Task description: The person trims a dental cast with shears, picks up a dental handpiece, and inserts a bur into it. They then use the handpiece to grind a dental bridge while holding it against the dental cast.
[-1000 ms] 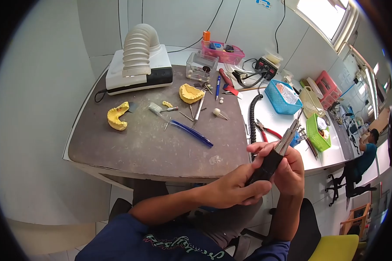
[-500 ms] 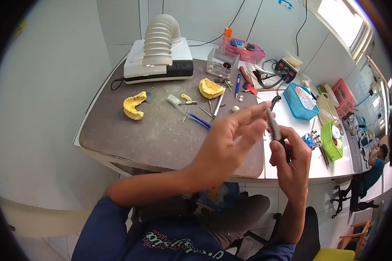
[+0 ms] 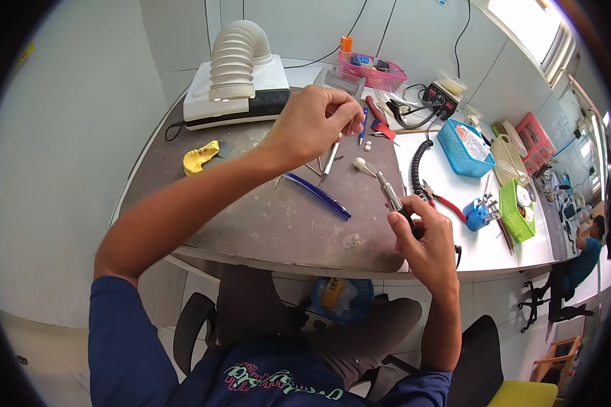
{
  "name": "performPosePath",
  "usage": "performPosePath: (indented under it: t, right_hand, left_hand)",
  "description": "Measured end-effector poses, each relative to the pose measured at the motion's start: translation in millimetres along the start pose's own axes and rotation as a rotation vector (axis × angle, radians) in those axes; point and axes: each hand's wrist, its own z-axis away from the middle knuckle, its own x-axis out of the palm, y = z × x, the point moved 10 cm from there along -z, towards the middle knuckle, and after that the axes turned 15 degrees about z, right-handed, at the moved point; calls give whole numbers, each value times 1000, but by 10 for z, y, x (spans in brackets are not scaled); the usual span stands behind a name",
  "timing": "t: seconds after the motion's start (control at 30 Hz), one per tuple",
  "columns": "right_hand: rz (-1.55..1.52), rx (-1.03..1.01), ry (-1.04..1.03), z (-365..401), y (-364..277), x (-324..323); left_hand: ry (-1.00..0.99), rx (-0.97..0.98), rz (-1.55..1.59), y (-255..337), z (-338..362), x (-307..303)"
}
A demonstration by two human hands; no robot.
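A yellow dental cast [image 3: 200, 157] lies near the left edge of the bench [image 3: 251, 217]. Over the far middle, the left hand [image 3: 316, 122] has its fingers pinched on a slim metal tool [image 3: 330, 159]. Near the front right corner, the right hand [image 3: 422, 239] has its fingers clamped around a handpiece [image 3: 391, 198].

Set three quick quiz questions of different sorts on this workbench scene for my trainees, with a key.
1. True or false: the right hand holds a handpiece.
2. Which lies on the table to the left of the left hand? A yellow dental cast; B red basket; C pliers.
3. Fill in: the basket beside the coiled cable is ___ in colour.
Key: 1 true; 2 A; 3 blue.
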Motion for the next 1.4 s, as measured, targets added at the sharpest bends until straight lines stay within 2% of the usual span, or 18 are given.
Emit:
performPosePath:
  t: [0.03,0.1,0.13,0.2,0.3,0.43,0.5,0.53,0.6,0.63,0.77,0.9,1.13,1.3,1.4]
  right_hand:
    - [14,34,-16,7,48,0]
    - [26,69,-31,35,102,10]
    - [-1,75,-38,52,120,21]
    - [-29,81,-38,59,126,13]
    - [-68,107,-90,72,125,66]
    - [81,30,-113,-18,20,93]
    - [150,-26,-103,-59,-43,112]
    - [154,-30,-97,-81,-33,143]
    - [244,-148,8,-118,-164,116]
    - [268,-134,-8,-135,-189,125]
    - [371,-258,42,-160,-330,191]
    - [416,-288,35,-165,-383,248]
    - [414,-243,22,-174,-356,270]
    - [454,-287,31,-153,-392,283]
    - [458,-336,48,-141,-410,288]
  left_hand:
    - [-1,3,0,-101,-43,-33]
    - [-36,401,-467,44,6,50]
    - [-36,402,-468,0,28,1]
    - [-256,554,-856,-55,170,202]
    - [-376,535,-816,-138,258,226]
    - [-413,530,-849,-198,264,274]
    - [-377,673,-984,-129,338,336]
    - [-372,680,-987,-128,361,345]
    - [-254,656,-744,-34,407,225]
    - [-202,691,-604,24,498,175]
    - [-139,651,-577,-74,729,121]
    - [-107,618,-608,-72,720,66]
    - [-122,687,-622,-61,747,121]
    - [-171,726,-659,-31,782,204]
    - [-154,758,-556,28,817,181]
